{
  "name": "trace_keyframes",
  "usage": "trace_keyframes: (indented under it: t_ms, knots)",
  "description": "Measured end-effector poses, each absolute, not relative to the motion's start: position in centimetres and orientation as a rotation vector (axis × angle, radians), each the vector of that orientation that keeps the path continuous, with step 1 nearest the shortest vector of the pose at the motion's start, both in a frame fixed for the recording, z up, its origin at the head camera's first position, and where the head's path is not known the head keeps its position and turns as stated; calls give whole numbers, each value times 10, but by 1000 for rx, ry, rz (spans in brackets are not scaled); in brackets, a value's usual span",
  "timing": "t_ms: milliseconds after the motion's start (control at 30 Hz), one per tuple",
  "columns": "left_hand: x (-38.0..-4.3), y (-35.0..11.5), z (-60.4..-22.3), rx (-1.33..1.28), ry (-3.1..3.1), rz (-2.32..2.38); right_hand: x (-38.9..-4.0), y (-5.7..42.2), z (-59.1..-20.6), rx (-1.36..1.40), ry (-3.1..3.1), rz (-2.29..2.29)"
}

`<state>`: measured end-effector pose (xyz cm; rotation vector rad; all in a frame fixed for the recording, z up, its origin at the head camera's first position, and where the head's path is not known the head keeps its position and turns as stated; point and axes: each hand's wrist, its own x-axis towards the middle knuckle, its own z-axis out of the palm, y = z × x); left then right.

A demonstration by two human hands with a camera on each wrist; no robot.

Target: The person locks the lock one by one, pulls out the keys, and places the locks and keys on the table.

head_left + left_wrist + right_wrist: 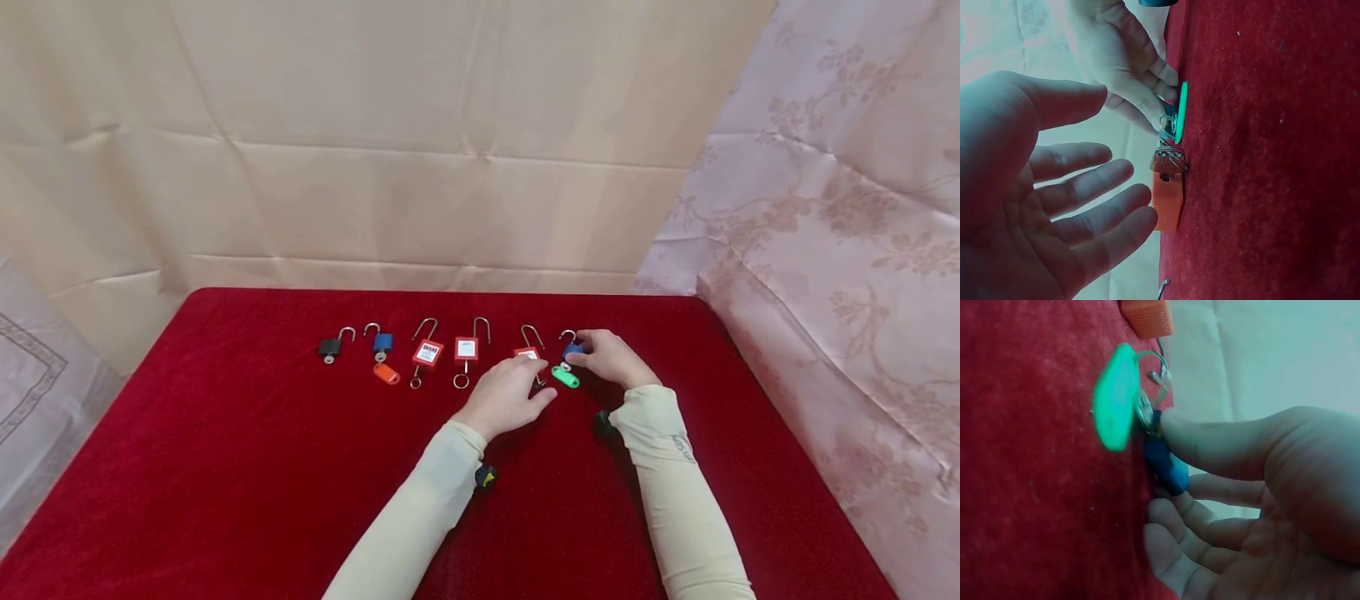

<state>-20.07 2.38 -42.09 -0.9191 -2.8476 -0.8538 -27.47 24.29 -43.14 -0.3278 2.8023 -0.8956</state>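
My right hand (615, 360) pinches a small blue padlock (1166, 465) between thumb and fingers at the right end of a row of padlocks. A key sits in it, and a green key tag (565, 377) hangs from the key ring. The shackle (567, 334) sticks out unlatched beyond my fingers. My left hand (504, 396) hovers with spread, relaxed fingers over the nearest red padlock (1168, 201), partly covering it in the head view. Nothing is held in that hand; its fingertips overlap the padlock's edge in the left wrist view.
Further left along the row lie two red padlocks with white labels (466, 348) (427, 353), a blue padlock (383, 342) with an orange key tag (387, 373), and a black padlock (329, 347). A red cloth (247, 467) covers the table; curtains (420, 208) hang behind.
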Motion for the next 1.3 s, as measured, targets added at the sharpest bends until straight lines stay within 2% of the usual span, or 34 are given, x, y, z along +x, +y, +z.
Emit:
trace_keyframes:
  t_ms: [600,1033,1300]
  knots:
    - [-203,18,-424,-886,-2854,-850,-273,245,-431,-263,2428,-1372]
    - [-210,9,-417,-773,-2749,-879,-256,226,-389,-486,2449,-1582]
    - [-212,3,-408,-721,-2668,-1072,-246,209,-376,-603,2439,-1590]
